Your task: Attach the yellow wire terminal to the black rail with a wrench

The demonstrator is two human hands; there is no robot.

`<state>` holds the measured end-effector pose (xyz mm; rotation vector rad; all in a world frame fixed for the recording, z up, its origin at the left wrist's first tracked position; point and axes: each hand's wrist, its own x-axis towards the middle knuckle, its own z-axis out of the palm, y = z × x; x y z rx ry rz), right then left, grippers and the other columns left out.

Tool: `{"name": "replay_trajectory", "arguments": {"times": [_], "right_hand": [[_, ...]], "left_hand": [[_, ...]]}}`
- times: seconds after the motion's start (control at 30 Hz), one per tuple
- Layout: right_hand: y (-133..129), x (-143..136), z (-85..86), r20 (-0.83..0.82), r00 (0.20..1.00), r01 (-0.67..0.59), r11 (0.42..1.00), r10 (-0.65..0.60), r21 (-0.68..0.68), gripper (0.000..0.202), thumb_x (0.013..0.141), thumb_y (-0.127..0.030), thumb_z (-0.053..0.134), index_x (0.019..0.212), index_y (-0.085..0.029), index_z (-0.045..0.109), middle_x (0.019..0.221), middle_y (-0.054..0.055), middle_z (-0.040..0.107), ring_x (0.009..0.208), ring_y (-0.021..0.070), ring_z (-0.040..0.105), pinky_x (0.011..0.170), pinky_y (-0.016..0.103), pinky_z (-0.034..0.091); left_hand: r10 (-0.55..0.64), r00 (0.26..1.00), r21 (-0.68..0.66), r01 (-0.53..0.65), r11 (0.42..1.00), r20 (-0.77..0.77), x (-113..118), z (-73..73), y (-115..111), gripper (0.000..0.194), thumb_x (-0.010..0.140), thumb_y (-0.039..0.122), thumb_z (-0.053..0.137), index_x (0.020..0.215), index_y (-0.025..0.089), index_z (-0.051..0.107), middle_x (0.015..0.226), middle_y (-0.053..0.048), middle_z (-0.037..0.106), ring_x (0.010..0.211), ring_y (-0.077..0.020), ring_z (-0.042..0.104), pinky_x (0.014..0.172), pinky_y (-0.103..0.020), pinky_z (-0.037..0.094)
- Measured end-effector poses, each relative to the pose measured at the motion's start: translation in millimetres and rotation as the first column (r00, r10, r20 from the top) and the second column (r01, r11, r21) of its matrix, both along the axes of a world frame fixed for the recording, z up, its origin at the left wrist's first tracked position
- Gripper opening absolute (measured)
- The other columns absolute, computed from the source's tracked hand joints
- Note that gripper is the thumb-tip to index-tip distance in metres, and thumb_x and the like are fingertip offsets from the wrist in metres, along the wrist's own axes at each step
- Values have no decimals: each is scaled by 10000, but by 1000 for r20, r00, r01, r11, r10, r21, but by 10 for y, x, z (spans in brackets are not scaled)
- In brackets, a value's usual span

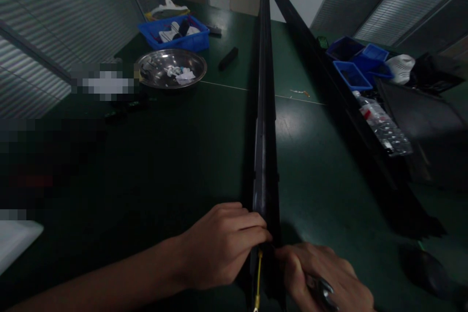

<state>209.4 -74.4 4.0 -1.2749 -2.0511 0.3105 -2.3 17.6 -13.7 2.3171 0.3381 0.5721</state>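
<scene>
A long, narrow black bar (260,136) runs away from me down the middle of the table. My left hand (226,246) is closed over its near end, fingers curled onto the top edge. Just below those fingertips, a yellow wire (259,275) with a metal end lies along the bar. On the bar's right side, my right hand (325,273) is closed around a hand tool with shiny metal (323,290); its working end is hidden, so I cannot tell its kind. Both hands' fingertips are close together at the bar.
A second black bar (340,107) slants along the right. Beyond it are blue bins (353,76), a plastic bottle (383,124) and a dark mouse-shaped object (426,270). At the back left, a metal bowl (170,83) stands before a blue basket (199,41). A small black piece (228,58) lies nearby.
</scene>
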Motion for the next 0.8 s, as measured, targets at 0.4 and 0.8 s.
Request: {"name": "replay_trajectory", "arguments": {"times": [0.4,0.8], "right_hand": [[-32,5,-17,-51,999,-18,999,16,-31,180,982,-61,526,980,-164,673,712,-16,727,556,95,706,560,213,536],[-43,-22,-19,-16,999,35,999,-34,23,192,962,-66,543,931,-181,694,684,-25,720,528,99,696,545,204,563]], "left_hand": [[4,1000,9,-4,1000,-6,7,17,11,303,978,75,412,1192,122,622,1080,-91,723,856,-201,678,700,-377,511],[-8,1000,10,8,1000,-9,13,12,19,317,967,74,402,1190,127,620,1082,-87,725,846,-204,676,697,-384,500]]}}
